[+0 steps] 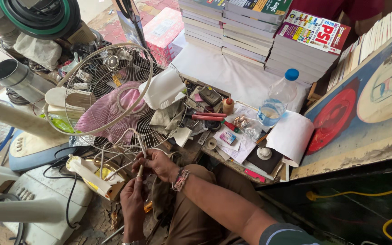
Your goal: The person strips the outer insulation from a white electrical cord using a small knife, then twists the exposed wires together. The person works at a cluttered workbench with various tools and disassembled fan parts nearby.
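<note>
Gripping a thin white electrical cord [140, 156] just below the round wire fan guard [103, 88], the right hand [157, 163] pinches its upper stretch while the left hand [132, 199] clamps fingers on its lower end.

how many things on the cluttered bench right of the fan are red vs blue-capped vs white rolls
Red-handled tools: 2
Blue-capped clear bottle: 1
White paper roll: 1
Small tape roll: 1
Total: 5
</note>
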